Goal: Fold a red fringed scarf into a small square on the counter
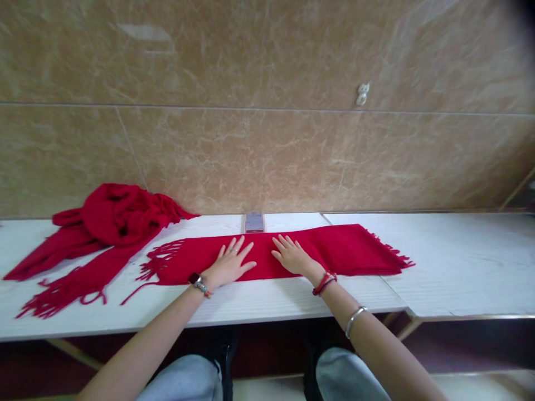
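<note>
A red fringed scarf [334,250] lies flat and lengthwise on the white table, folded into a long strip with fringe at both ends. My left hand [232,263] rests on its left half, palm down with the fingers spread. On the middle of the scarf lies my right hand [291,256], also flat with fingers apart. Neither hand grips the cloth. To the left, a second red scarf [119,214] sits in a crumpled heap, its fringed end trailing toward the front edge.
The white table [468,267] runs along a brown tiled wall [251,150], with a seam right of centre. A small flat rectangular object [254,221] lies between scarf and wall. A little white cat-shaped figure [363,93] is on the wall. My knees [184,379] are below the front edge.
</note>
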`<state>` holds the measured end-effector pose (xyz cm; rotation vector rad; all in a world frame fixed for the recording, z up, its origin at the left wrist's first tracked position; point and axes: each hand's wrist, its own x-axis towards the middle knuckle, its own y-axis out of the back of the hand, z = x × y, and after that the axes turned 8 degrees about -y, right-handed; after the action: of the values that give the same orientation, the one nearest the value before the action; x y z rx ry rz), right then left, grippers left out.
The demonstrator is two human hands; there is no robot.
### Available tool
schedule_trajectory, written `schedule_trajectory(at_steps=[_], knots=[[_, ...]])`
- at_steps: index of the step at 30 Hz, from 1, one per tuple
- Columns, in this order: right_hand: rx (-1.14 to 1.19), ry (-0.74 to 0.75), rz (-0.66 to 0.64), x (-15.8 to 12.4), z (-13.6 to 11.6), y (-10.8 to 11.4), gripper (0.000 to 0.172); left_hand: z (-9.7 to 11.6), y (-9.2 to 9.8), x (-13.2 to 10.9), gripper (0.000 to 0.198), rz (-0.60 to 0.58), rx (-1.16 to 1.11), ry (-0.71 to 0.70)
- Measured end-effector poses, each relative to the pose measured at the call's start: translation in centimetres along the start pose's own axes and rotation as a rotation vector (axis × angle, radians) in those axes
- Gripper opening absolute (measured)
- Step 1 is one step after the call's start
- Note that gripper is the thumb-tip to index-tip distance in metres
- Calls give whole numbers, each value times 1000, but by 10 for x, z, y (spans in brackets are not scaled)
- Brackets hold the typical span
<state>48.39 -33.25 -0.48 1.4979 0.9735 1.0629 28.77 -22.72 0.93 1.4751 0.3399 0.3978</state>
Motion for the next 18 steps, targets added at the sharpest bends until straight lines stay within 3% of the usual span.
schedule_trajectory(at_steps=[3, 8, 13, 18], knots=[[-8, 23, -35, 0, 11, -6, 45, 6, -7, -6, 66, -105, -27, -50], [-122, 41, -52, -14, 62, -7, 40, -15, -7, -14, 65, -107, -28, -54], [-204, -124, 4, -27, 115, 3, 43, -21, -6, -13, 65, -132, -60, -55], [-242, -264, -38, -31, 153, 11, 45, -24, 0, -11, 70, -194, -85, -10]])
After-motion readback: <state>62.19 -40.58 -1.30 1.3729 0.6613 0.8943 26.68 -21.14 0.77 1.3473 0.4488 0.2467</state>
